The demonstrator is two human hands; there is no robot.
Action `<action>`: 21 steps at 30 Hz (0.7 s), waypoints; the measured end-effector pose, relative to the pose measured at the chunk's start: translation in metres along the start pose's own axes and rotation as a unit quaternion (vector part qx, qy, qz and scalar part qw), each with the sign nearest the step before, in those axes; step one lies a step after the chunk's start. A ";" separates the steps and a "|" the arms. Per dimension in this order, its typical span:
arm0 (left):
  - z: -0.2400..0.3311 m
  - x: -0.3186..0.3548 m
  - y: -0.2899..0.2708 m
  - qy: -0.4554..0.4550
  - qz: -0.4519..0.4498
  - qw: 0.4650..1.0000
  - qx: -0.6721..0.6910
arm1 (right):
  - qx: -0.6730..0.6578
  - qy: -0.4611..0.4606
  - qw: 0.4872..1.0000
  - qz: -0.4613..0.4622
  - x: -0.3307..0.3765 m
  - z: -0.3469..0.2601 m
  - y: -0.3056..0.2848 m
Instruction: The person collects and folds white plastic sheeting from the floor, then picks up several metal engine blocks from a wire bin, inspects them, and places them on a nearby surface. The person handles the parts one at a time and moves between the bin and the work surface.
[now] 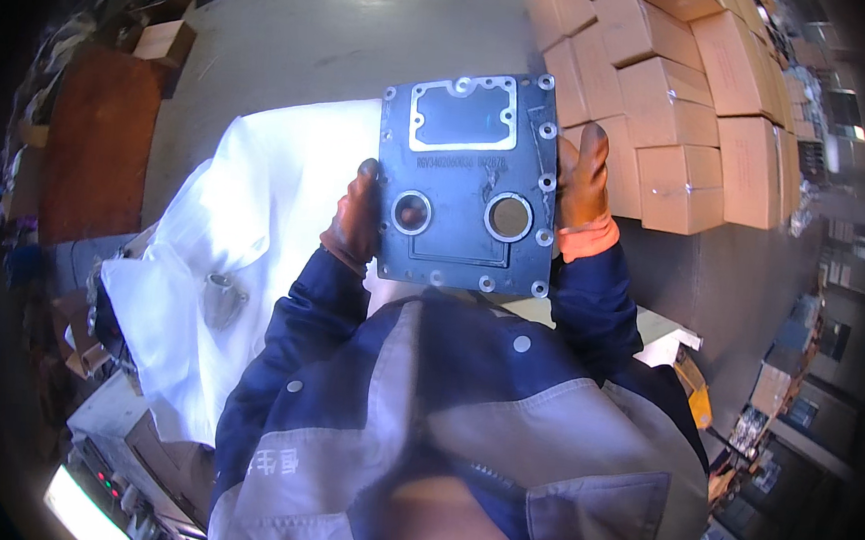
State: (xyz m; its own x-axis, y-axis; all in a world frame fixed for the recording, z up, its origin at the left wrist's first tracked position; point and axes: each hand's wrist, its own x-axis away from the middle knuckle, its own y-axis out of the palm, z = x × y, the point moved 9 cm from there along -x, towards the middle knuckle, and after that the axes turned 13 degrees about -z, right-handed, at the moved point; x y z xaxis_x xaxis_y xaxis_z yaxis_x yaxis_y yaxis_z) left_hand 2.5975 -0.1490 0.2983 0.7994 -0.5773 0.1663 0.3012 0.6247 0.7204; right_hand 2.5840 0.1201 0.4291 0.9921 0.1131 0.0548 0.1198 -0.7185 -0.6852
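Observation:
Between my two gloved hands I hold up a dark grey metal cover plate (454, 183). It has a bright machined rectangular frame near its far edge, two round ringed holes lower down and several bolt holes along its sides. My left hand (356, 215) grips the plate's left edge, its glove dark brown. On the right edge, my right hand (584, 190) presses with the palm side, in a brown glove with an orange cuff. Parts of the fingers are hidden behind the plate. Left of the plate spreads a white plastic sheet (259, 173).
A small grey metal part (222, 300) rests on the sheet. Cardboard boxes (679, 117) are stacked at the far right. A reddish-brown board (100, 146) lies at the left. Equipment with a lit screen (85, 512) stands lower left, and something yellow (693, 394) at the right.

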 end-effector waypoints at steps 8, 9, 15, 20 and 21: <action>-0.015 -0.063 0.014 0.015 0.002 1.000 0.018 | 0.150 -0.154 0.969 0.121 -0.043 -0.011 -0.051; -0.021 -0.076 0.012 -0.011 0.015 0.999 0.046 | 0.162 -0.119 0.974 0.109 -0.056 0.004 -0.054; -0.020 -0.178 0.000 0.040 0.081 0.996 0.010 | -0.088 0.034 0.995 -0.036 -0.174 0.130 -0.072; -0.013 -0.268 -0.002 -0.013 0.191 0.979 0.073 | 0.133 -0.211 0.968 0.019 -0.281 0.148 -0.098; -0.002 -0.283 -0.002 -0.016 0.202 0.979 0.025 | 0.141 -0.200 0.970 0.010 -0.300 0.156 -0.101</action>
State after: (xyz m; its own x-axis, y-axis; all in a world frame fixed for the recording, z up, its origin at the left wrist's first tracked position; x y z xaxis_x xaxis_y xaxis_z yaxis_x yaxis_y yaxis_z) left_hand 2.3714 0.0140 0.2486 0.8315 -0.3042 0.4648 -0.0633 0.7794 0.6234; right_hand 2.2685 0.2659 0.3682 0.8928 0.3997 -0.2077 0.0307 -0.5140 -0.8572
